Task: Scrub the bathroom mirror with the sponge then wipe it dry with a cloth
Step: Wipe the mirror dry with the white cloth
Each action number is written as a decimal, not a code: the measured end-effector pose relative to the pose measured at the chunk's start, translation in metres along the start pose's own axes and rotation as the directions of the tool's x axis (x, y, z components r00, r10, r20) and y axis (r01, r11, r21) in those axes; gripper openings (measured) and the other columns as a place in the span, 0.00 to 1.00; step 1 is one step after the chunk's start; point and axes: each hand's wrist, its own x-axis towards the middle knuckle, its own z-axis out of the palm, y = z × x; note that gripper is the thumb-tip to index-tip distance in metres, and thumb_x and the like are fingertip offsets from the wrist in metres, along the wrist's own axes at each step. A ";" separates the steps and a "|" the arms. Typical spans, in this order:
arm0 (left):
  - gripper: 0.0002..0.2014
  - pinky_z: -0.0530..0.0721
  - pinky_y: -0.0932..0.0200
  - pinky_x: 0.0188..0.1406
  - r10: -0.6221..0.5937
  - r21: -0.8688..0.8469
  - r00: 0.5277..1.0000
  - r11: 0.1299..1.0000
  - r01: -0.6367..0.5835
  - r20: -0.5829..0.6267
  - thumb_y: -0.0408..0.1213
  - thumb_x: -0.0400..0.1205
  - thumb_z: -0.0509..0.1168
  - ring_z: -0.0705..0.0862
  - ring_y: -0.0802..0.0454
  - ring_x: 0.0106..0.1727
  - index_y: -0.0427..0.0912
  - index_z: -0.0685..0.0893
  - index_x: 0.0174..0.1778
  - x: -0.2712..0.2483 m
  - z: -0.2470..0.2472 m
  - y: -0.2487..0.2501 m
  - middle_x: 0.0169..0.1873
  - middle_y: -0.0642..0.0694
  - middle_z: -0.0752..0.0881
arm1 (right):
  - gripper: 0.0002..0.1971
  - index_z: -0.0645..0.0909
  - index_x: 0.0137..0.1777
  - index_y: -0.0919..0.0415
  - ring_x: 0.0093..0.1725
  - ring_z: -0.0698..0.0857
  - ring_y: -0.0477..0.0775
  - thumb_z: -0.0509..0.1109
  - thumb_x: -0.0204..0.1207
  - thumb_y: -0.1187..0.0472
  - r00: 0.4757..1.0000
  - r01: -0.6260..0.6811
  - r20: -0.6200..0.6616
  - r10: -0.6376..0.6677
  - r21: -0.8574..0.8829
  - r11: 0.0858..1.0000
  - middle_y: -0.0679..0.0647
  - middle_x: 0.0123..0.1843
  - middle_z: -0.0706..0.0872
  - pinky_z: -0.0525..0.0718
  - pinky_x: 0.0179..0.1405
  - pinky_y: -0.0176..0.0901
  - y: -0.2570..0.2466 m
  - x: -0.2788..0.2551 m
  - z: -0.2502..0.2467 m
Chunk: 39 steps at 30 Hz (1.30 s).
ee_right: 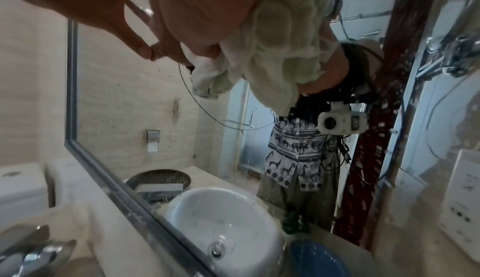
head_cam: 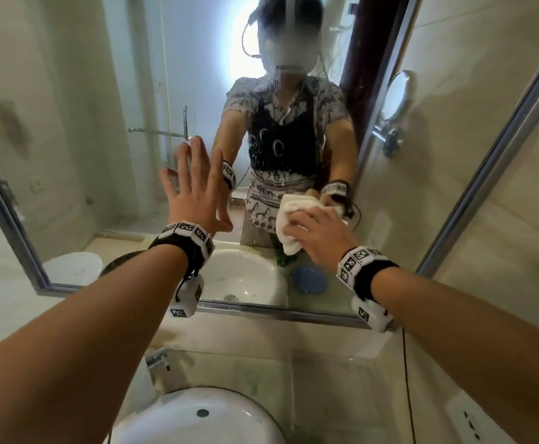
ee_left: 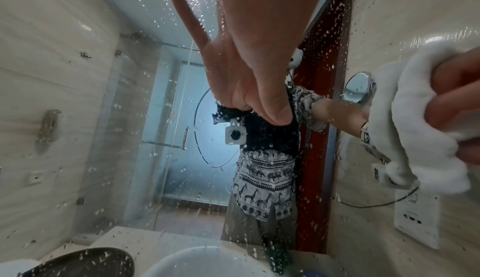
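Drying step: right hand (head_cam: 321, 238) pressing bunched cloth (head_cam: 289, 219) on mirror (head_cam: 108, 129); left hand (head_cam: 194, 190) flat, fingers spread. Next, sweeping cloth over droplets beside left hand.

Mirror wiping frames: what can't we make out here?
- Right hand fingertips: head view, buried in the cloth; how much cloth touches the glass is unclear.
- Left hand contact with the mirror: palm faces away in the head view; left wrist view shows fingertips at the glass only.
- Mirror top edge: cut off in every view.
- Sponge: the pale block in the dark bowl, reflected in the right wrist view, is too blurred to identify.
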 end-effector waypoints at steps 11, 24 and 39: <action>0.79 0.51 0.20 0.77 -0.002 0.018 1.000 1.000 0.002 0.007 0.69 0.53 0.80 0.36 0.30 0.84 0.44 0.32 0.85 -0.003 -0.002 0.002 0.82 0.34 0.30 | 0.18 0.77 0.69 0.52 0.65 0.75 0.59 0.62 0.81 0.53 0.675 -0.529 -0.457 0.579 0.248 0.812 0.56 0.70 0.77 0.76 0.67 0.54 0.029 0.122 -0.096; 0.74 0.51 0.18 0.76 0.020 -0.004 0.999 1.000 -0.020 -0.025 0.70 0.56 0.78 0.38 0.31 0.84 0.43 0.38 0.86 -0.005 0.003 0.000 0.84 0.34 0.36 | 0.20 0.83 0.61 0.51 0.61 0.79 0.59 0.77 0.69 0.59 0.984 0.162 0.053 -0.168 0.100 0.982 0.50 0.65 0.81 0.84 0.55 0.56 -0.051 0.051 0.014; 0.71 0.45 0.20 0.74 -0.023 -0.101 0.996 0.995 0.015 -0.082 0.66 0.58 0.80 0.40 0.34 0.85 0.49 0.38 0.86 -0.002 -0.017 -0.069 0.85 0.37 0.39 | 0.18 0.80 0.70 0.46 0.66 0.75 0.61 0.61 0.83 0.49 0.772 -0.410 -0.437 0.462 0.212 0.887 0.50 0.71 0.79 0.75 0.65 0.57 -0.032 0.142 -0.062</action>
